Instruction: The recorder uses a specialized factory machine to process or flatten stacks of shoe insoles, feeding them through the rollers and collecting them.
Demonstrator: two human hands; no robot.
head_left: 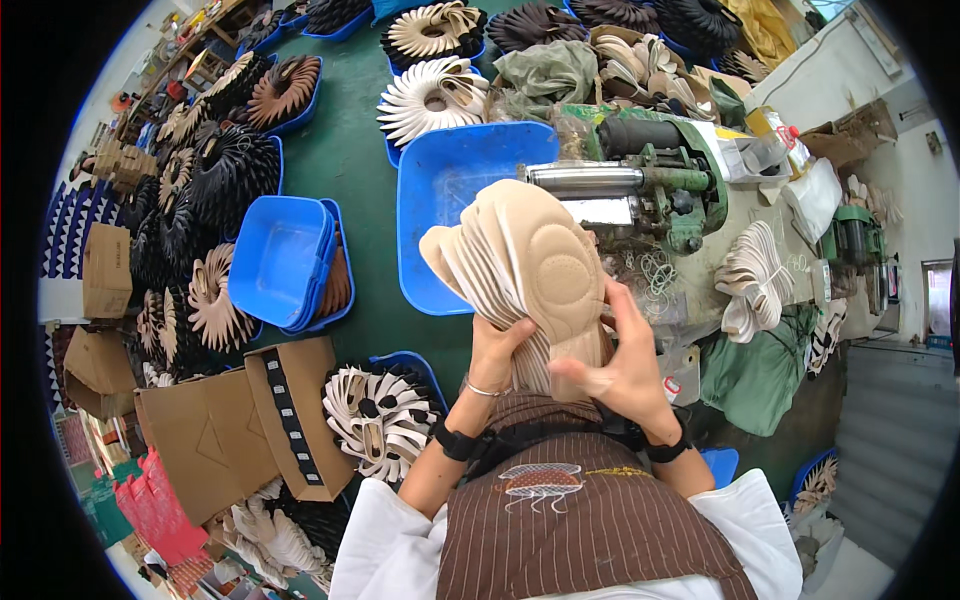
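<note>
Upright before my chest is a fanned stack of beige insoles, the front one showing a stitched oval pad. My left hand grips the lower left side of the stack, thumb pressed on its edges. At the right side, my right hand has its fingers curled behind the stack. Its thumb lies over the lower part of the front insole and is slightly blurred. Just beyond the stack, a large blue basin sits partly hidden by it.
A green machine with a shiny metal roller stands on the bench to the right. A tied bundle of pale insoles lies beside it. Stacked blue basins, an opened cardboard box and a basin of white-and-black shoe parts are at left.
</note>
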